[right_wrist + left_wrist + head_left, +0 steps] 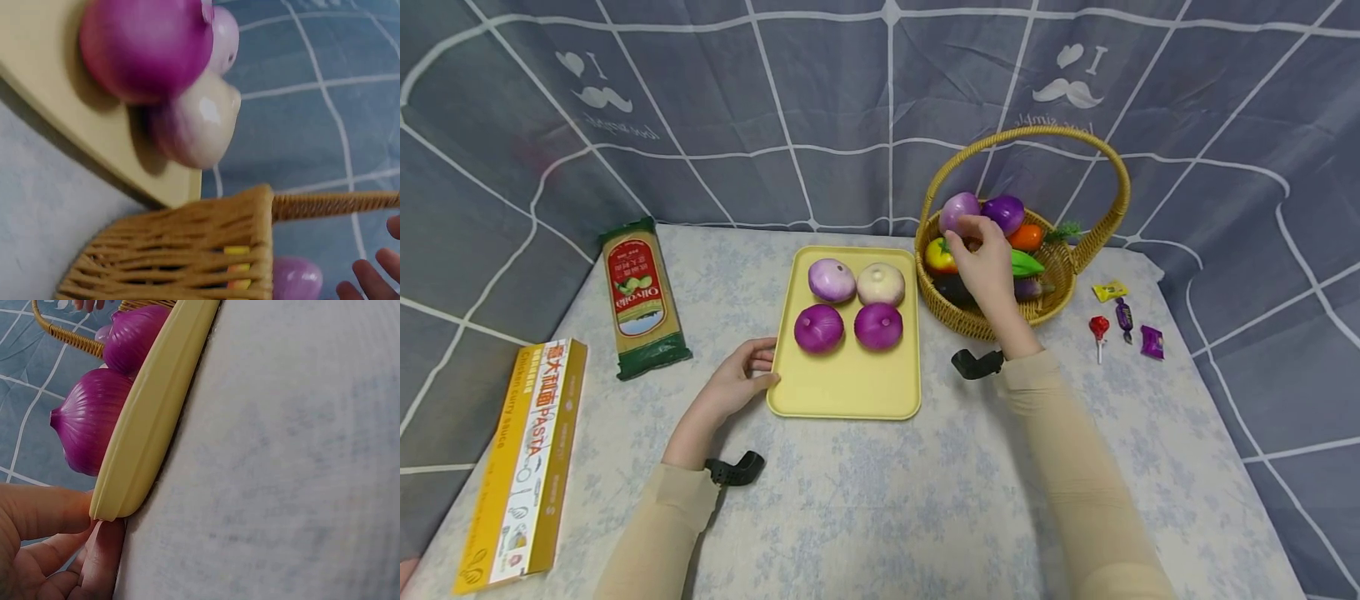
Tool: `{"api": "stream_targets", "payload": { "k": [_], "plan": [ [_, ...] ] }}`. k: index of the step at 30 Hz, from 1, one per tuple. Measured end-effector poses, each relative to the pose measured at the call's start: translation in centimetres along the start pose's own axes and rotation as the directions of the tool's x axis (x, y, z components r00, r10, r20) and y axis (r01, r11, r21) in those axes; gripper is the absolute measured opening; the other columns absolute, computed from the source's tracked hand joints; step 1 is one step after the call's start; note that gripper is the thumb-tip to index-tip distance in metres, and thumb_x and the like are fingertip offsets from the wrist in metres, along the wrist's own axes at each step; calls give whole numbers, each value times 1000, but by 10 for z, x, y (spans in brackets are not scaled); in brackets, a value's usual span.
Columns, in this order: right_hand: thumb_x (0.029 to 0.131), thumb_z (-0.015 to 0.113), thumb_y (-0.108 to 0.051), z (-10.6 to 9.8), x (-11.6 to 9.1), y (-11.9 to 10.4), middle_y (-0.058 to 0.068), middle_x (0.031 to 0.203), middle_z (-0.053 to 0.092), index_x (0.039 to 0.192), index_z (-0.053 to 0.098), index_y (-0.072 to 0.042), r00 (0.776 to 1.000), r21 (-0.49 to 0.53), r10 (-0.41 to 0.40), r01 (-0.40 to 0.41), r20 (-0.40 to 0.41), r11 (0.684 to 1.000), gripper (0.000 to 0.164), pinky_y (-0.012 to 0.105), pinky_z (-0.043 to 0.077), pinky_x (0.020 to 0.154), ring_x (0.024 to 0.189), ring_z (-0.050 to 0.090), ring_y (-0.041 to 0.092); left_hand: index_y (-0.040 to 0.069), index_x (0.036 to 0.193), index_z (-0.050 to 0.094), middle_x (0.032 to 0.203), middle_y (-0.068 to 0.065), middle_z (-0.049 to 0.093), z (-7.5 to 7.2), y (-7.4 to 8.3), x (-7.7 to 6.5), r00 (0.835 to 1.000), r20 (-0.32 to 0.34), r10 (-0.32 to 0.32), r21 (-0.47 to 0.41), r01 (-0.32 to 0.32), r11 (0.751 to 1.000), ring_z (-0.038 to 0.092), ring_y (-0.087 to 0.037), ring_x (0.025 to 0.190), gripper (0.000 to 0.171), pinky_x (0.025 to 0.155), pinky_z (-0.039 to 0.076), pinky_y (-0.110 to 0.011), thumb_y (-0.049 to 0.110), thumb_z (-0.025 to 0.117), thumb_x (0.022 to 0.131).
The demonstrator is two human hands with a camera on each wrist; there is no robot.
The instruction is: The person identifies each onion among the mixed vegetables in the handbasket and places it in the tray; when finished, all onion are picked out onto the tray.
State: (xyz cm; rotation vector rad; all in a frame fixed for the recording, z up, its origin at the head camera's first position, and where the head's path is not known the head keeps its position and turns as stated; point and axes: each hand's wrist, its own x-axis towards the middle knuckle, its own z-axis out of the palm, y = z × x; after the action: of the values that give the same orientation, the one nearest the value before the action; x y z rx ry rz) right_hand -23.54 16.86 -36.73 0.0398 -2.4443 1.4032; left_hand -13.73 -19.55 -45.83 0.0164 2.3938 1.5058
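Note:
A yellow tray (842,392) holds two deep purple onions (819,328), a pale purple onion (832,280) and a whitish onion (882,286). At the tray's left edge, my left hand (737,379) pinches the rim between thumb and fingers. My right hand (987,260) hovers over the wicker basket (958,319), its fingers loosely bent beside a light purple onion (959,208). In the right wrist view, the fingertips (373,281) appear apart from that onion (298,278). Also in the basket are a dark purple onion (1004,214) and other vegetables, partly hidden by the hand.
The basket's tall handle (1037,132) arches above its contents. Right of it lie a red lollipop (1099,327) and several wrapped candies (1123,317). A pasta packet (643,296) and a yellow pasta box (523,467) lie on the left. A grey curtain (850,100) hangs behind the table.

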Motion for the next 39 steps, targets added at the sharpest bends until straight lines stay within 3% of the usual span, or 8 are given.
{"api": "stream_targets", "payload": {
  "k": [8, 19, 30, 39],
  "plan": [
    [97, 69, -25, 6, 25, 10, 20, 135, 52, 139, 53, 3, 990, -59, 129, -132, -55, 990, 53, 37, 39, 108, 125, 48, 31, -6, 150, 38, 126, -24, 51, 1, 0, 0, 1000, -14, -9, -3, 9, 1000, 51, -35, 114, 58, 93, 45, -41, -2, 61, 97],
    [89, 71, -30, 24, 45, 13, 22, 143, 39, 145, 43, 0, 934, -11, 345, -348, -88, 938, 69, 35, 37, 110, 129, 42, 31, -7, 149, 38, 126, -24, 50, 0, 0, 0, 1000, -4, -10, -7, 10, 1000, 51, -35, 114, 58, 95, 44, -43, -2, 62, 97],
    [88, 76, -32, 31, 52, 17, 27, 144, 33, 146, 35, 4, 898, -5, 422, -426, -128, 905, 80, 37, 37, 109, 129, 43, 36, -6, 149, 38, 126, -23, 51, 1, 0, 0, 1000, -9, -9, 1, 9, 1000, 51, -35, 114, 58, 94, 44, -42, -1, 62, 96],
    [93, 68, -29, 35, 55, 16, 31, 144, 31, 146, 38, 3, 868, -35, 468, -479, -166, 877, 69, 41, 38, 110, 128, 43, 38, -7, 149, 39, 126, -24, 51, 1, 0, 0, 1000, -12, -2, 4, 2, 1000, 52, -35, 113, 58, 94, 45, -41, -3, 62, 96]
  ]
}}
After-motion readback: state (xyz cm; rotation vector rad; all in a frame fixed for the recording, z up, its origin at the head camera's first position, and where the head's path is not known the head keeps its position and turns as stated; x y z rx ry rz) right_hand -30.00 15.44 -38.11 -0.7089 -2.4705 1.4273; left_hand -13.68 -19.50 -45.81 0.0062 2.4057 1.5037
